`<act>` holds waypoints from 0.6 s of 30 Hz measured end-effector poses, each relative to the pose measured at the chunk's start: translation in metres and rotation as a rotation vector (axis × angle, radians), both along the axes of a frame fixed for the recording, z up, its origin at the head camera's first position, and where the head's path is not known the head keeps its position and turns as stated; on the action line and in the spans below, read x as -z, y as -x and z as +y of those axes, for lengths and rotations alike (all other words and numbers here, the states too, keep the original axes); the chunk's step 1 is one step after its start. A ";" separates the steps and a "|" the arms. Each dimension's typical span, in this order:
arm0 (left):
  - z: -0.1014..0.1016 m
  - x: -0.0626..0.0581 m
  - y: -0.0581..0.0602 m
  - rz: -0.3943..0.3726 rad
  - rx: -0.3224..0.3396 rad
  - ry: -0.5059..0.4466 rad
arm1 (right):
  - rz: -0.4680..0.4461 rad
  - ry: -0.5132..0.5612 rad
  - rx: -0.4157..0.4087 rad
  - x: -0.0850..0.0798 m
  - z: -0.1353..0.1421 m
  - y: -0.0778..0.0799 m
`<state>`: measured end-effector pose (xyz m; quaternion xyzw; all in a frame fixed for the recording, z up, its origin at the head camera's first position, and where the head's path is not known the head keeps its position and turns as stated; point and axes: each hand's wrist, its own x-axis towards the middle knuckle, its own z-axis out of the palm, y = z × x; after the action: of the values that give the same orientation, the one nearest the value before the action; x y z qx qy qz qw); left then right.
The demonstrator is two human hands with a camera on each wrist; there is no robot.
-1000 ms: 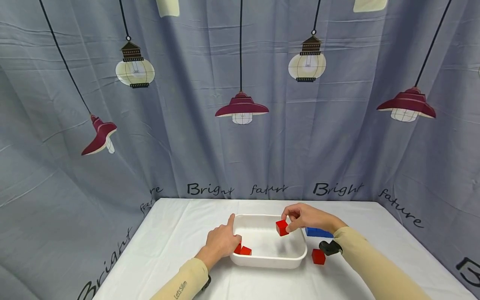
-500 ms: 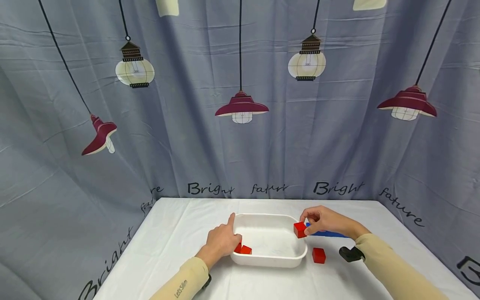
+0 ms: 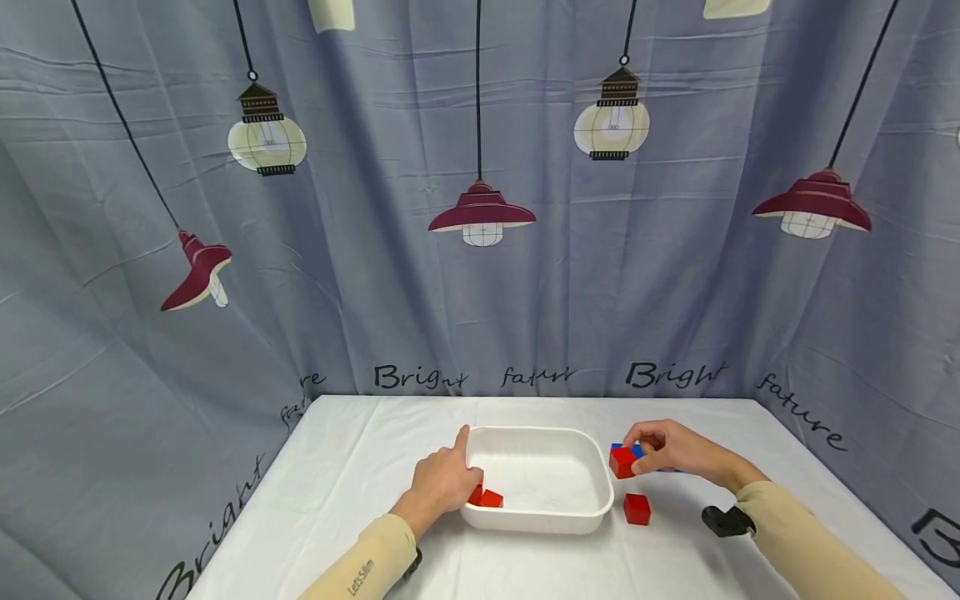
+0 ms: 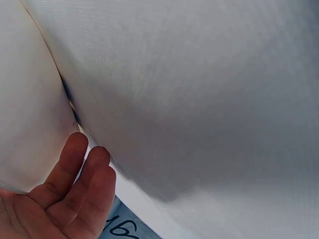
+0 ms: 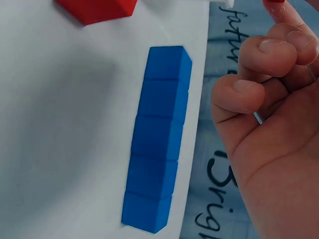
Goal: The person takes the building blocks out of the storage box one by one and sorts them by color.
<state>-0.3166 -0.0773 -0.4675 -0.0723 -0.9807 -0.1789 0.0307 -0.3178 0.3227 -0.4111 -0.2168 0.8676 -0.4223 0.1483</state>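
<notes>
Smooth plastic tray (image 3: 536, 522), matt red cubes (image 3: 622, 463), cloth curtain (image 3: 375, 317)

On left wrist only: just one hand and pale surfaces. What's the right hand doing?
Observer: The right hand pinches a red cube, just right of the white box.
Operator: Anything in the box?
Observer: At least two red cubes, at its left end beside the left hand.
Operator: Any other colour out there?
Observer: Blue. The right wrist view shows a row of five blue cubes lying near the right hand.
</notes>
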 end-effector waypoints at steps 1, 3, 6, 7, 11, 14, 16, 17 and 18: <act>0.000 0.000 0.000 0.002 0.002 -0.001 | -0.006 0.004 0.011 0.001 0.002 0.000; 0.000 0.000 0.000 0.002 0.007 -0.005 | -0.020 0.008 0.038 0.004 0.007 -0.002; 0.001 0.001 0.000 0.001 0.012 -0.007 | -0.051 0.023 0.078 0.008 0.014 -0.004; 0.000 0.001 0.000 0.001 0.011 -0.009 | -0.059 0.027 0.087 0.011 0.016 -0.004; 0.000 0.003 -0.001 -0.007 0.004 -0.006 | -0.094 0.042 0.106 0.021 0.024 -0.008; -0.001 0.004 -0.002 -0.005 0.003 -0.006 | -0.110 0.062 0.113 0.027 0.030 -0.010; -0.001 0.003 -0.002 -0.006 0.003 -0.011 | -0.110 0.071 0.122 0.030 0.033 -0.011; -0.001 0.002 -0.001 -0.004 0.004 -0.012 | -0.110 0.074 0.127 0.031 0.035 -0.012; -0.002 0.000 -0.001 -0.002 0.003 -0.012 | -0.111 0.078 0.133 0.032 0.036 -0.012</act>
<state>-0.3155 -0.0789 -0.4679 -0.0734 -0.9795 -0.1850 0.0299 -0.3060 0.3587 -0.4435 -0.1409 0.8533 -0.4762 0.1591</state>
